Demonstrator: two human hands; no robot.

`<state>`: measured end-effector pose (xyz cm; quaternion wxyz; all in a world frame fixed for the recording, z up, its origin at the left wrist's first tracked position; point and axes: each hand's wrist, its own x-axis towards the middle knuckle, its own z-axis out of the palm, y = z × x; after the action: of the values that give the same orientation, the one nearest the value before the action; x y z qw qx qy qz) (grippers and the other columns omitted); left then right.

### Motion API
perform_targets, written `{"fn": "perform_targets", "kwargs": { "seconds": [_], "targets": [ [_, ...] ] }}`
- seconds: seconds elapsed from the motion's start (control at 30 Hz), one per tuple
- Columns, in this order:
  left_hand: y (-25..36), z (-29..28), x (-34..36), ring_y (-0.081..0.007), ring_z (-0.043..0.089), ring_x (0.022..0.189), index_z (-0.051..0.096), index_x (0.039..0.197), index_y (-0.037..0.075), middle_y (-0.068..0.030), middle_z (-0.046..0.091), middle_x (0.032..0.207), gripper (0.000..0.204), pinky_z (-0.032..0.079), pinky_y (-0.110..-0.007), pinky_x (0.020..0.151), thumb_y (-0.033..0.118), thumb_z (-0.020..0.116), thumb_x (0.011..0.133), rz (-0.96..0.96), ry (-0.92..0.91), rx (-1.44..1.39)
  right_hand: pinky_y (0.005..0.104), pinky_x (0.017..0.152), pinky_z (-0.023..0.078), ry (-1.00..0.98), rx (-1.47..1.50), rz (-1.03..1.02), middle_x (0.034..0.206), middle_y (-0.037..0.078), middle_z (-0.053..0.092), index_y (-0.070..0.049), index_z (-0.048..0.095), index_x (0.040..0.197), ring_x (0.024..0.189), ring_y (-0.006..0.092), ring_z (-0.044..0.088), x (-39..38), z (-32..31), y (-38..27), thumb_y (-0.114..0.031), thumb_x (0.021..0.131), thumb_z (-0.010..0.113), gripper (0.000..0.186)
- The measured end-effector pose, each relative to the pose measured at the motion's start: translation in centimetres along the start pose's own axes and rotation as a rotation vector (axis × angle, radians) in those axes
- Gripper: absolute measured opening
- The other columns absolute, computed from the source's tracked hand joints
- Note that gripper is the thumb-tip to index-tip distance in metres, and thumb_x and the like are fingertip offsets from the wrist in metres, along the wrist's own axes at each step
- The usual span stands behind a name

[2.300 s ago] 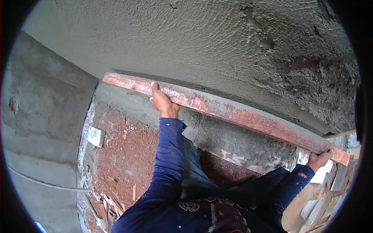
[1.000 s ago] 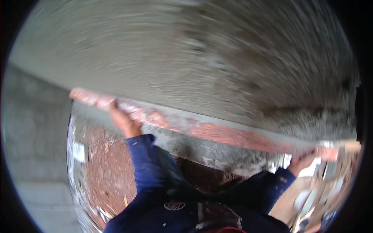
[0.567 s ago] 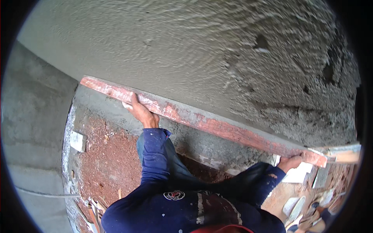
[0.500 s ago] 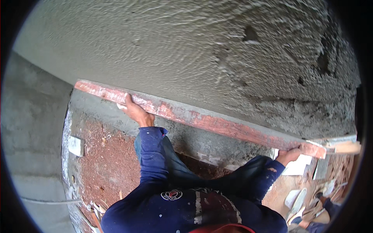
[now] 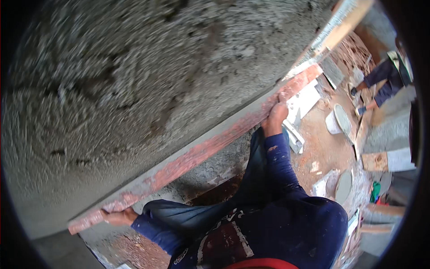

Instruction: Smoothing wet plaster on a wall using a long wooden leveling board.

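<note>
A long wooden straightedge (image 5: 188,157), worn red and smeared with grey mortar, lies along a wall (image 5: 148,89) coated in wet grey plaster. My left hand (image 5: 120,217) grips the board near its left end, thumb over the near face. Toward the right end, my right hand (image 5: 275,120) is closed on the same board, its fingers partly hidden. The plaster looks smoother close to the board and rough, with dark hollows, farther off.
A wooden strip (image 5: 338,29) stands along the wall's right edge. On the dirt floor to the right are a mortar-filled bucket (image 5: 333,123), a second bucket (image 5: 343,186) and white scraps (image 5: 303,102). Another person (image 5: 389,83) is at the far right.
The view has swung to the right, so the board now slants up to the right and more of the floor shows. Both hands keep their hold on it.
</note>
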<state>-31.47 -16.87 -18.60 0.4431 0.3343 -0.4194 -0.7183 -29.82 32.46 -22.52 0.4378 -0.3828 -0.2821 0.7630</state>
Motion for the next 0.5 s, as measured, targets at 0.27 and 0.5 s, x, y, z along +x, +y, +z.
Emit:
{"fn": "perform_targets", "kwargs": {
  "seconds": [0.27, 0.5],
  "targets": [
    [-0.1, -1.5, 4.5, -0.0358, 0.056, 0.083, 0.046, 0.106, -0.014, -0.0224, 0.052, 0.102, 0.044, 0.052, -0.052, 0.066, 0.021, 0.048, 0.079, -0.002, 0.043, 0.02, 0.0325, 0.063, 0.044, 0.016, -0.072, -0.093, 0.088, 0.008, 0.051, -0.002, 0.04, 0.105, 0.074, 0.0182, 0.05, -2.6, 0.2, 2.7, -0.017, 0.086, 0.044, 0.024],
    [0.9, 0.3, 3.0, -0.0336, 0.056, 0.086, 0.048, 0.108, -0.009, -0.0192, 0.053, 0.104, 0.043, 0.052, -0.049, 0.071, 0.023, 0.049, 0.078, -0.036, -0.028, 0.04, 0.0303, 0.084, 0.036, -0.017, -0.051, -0.217, 0.107, 0.012, 0.048, 0.003, 0.035, 0.114, 0.095, 0.0187, 0.047, -2.6, -0.1, 3.5, -0.016, 0.086, 0.046, 0.035]
  ]
}}
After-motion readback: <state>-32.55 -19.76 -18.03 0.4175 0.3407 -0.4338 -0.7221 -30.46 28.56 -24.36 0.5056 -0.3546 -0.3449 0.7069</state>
